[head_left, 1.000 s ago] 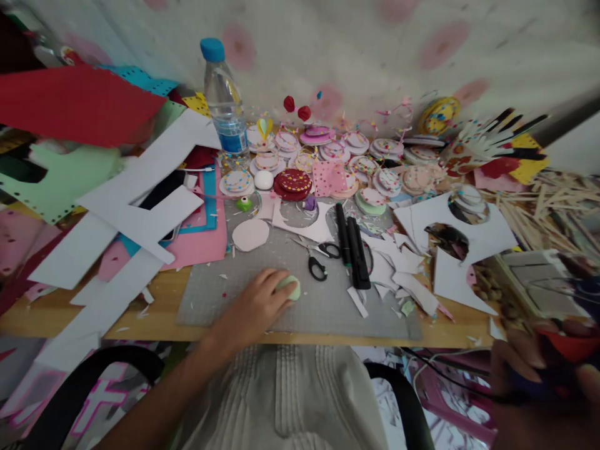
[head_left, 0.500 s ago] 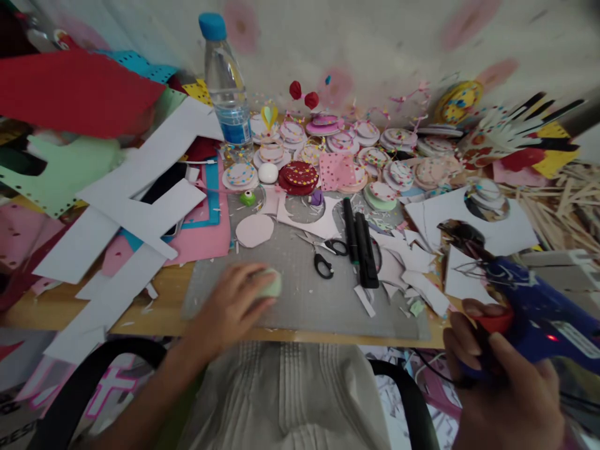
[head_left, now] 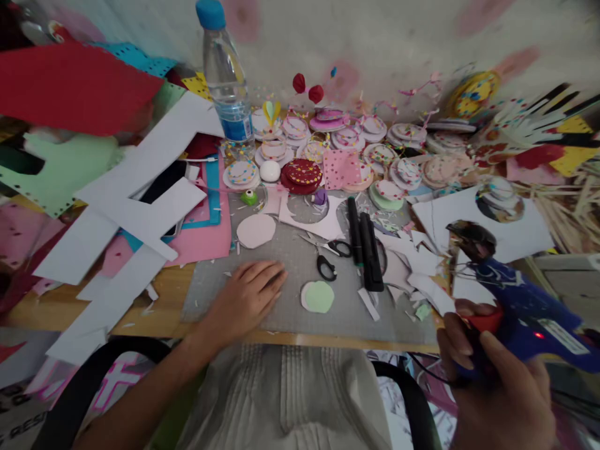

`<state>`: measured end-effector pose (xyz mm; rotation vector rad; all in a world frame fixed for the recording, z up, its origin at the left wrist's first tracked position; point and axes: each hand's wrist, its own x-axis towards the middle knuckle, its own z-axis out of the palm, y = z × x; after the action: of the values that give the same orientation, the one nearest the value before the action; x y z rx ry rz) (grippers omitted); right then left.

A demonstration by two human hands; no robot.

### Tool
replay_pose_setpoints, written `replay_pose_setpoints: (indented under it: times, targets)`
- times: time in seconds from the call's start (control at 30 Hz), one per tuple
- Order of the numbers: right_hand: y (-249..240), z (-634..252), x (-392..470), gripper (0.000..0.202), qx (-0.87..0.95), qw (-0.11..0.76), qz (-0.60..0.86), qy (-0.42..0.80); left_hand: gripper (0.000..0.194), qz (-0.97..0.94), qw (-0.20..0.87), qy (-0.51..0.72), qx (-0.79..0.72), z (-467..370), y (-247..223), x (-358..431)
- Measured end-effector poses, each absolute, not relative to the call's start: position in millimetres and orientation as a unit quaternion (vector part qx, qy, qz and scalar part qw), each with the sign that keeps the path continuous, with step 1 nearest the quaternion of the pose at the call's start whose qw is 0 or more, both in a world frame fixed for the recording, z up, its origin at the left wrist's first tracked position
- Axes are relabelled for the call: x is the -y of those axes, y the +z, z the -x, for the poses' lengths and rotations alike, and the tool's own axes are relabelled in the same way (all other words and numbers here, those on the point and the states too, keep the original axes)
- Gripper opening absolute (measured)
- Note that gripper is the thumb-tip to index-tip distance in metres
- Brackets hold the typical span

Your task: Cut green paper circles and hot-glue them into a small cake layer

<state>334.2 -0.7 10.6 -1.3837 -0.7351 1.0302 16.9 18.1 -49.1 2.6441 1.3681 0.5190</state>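
My left hand (head_left: 255, 294) lies palm down on the grey cutting mat (head_left: 281, 322), its fingers stretched out and nothing seen in them. To its right, apart from the fingertips, a pale green paper disc (head_left: 321, 297) overlaps a whitish disc that shows at its left edge. At the right, my right hand (head_left: 501, 369) is wrapped round the handle of a blue hot glue gun (head_left: 529, 306), a finger by its red trigger. The gun's small red light is lit and its dark nozzle points up and to the left, over white paper pieces.
Black-handled scissors (head_left: 327, 267), black cutters or markers (head_left: 370, 253) and a pale oval paper disc (head_left: 255, 231) lie on the mat. Decorated little paper hats (head_left: 302, 175) line the back beside a water bottle (head_left: 229, 94). White paper strips (head_left: 145, 156) pile up at left.
The green disc has left my left hand and now lies on the mat further right. That hand has flattened on the mat. The glue gun has shifted slightly left in my right hand.
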Motion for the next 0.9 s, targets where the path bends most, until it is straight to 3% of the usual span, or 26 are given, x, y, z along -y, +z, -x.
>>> replay_pose_setpoints:
  times: [0.3,0.9]
  targets:
    - [10,-338,2,0.026,0.212,0.638,0.545,0.502,0.008,-0.858,0.042,0.165,-0.485,-30,-46,-35]
    - [12,-334,0,0.025,0.216,0.634,0.545,0.505,0.009,-0.854,0.098,0.148,-0.489,-21,-44,-42]
